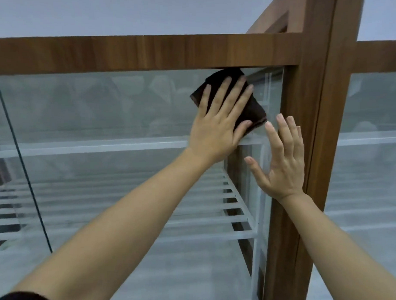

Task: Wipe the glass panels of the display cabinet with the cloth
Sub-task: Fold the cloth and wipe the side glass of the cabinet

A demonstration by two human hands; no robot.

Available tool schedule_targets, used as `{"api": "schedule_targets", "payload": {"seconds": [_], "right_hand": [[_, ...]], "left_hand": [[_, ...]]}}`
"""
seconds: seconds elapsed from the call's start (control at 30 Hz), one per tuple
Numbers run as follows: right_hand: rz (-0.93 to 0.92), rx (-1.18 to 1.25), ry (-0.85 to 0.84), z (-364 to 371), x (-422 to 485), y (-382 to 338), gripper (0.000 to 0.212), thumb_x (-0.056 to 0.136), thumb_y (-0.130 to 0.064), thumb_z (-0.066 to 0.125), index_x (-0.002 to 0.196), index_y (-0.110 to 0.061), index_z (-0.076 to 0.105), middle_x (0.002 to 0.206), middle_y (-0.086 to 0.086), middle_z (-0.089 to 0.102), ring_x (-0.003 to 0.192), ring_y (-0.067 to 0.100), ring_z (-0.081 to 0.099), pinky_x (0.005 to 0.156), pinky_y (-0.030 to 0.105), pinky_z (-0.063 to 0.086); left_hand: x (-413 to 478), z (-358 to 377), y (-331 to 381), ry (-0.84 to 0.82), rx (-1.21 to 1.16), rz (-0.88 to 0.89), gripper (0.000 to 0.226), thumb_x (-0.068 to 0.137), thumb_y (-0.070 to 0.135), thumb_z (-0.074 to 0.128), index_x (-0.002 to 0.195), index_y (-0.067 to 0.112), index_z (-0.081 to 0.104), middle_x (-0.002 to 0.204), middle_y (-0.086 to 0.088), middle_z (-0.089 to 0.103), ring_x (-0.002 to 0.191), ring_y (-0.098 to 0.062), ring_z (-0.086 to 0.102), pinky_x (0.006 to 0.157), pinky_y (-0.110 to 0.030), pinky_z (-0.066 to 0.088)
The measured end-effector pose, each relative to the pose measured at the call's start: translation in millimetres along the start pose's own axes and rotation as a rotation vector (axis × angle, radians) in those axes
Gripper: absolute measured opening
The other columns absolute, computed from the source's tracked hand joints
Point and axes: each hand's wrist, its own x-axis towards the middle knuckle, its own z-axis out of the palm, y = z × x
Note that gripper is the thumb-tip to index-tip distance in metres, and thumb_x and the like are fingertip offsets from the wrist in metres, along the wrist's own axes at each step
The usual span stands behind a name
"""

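Note:
A dark brown folded cloth (pixel 253 109) lies flat against the glass panel (pixel 104 110) of the display cabinet, near the panel's upper right corner just under the wooden top rail (pixel 139 53). My left hand (pixel 218 126) presses on the cloth with its fingers spread. To the right of it, my right hand (pixel 284 161) is held up flat with fingers apart and holds nothing; whether it touches the glass I cannot tell.
A wooden upright post (pixel 304 153) borders the panel on the right, with another glass panel (pixel 372 156) beyond it. White slatted shelves (pixel 123 205) show inside the cabinet. A dark seam (pixel 23 166) divides the glass on the left.

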Motion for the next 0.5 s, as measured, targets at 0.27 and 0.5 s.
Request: {"api": "schedule_targets", "payload": {"seconds": [0.27,0.5], "right_hand": [[0.005,0.008,-0.014,1,-11,-1,0.061,0.099,-0.051,0.040,0.147,-0.014,0.028,0.155,0.012,0.023,0.148,0.035,0.018,0.123,0.054,0.014],[0.093,0.100,-0.110,11,-76,-42,0.053,0.102,-0.040,0.041,0.147,-0.014,0.031,0.157,0.010,0.023,0.149,0.033,0.017,0.123,0.055,0.009]], "left_hand": [[-237,54,76,-0.241,0.075,0.522,0.066,0.101,0.053,0.041,0.158,0.024,0.024,0.165,0.003,0.021,0.153,-0.018,0.015,0.125,-0.046,-0.010],[-110,13,2,0.036,-0.025,-0.227,0.061,0.104,0.049,0.038,0.157,0.021,0.027,0.165,-0.004,0.019,0.153,-0.023,0.015,0.124,-0.047,0.004]]}}
